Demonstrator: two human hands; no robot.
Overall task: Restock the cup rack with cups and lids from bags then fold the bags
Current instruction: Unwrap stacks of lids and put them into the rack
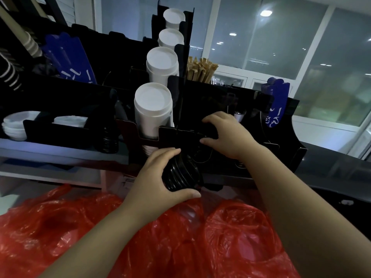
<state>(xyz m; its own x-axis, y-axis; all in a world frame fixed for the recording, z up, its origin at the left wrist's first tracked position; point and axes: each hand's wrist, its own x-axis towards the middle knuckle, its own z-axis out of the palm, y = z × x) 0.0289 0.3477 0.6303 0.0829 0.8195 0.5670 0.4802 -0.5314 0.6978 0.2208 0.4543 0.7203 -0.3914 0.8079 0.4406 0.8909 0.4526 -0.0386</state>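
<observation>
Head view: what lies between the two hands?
A stack of black lids, gripped by the left hand, reaches up to the right hand, in the head view.

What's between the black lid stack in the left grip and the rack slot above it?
Only the right grip, curled over the mouth of that slot in the rack, just above the lids the left grip holds. Nothing else visible blocks the way; the slot's inside is too dark to judge.
</observation>
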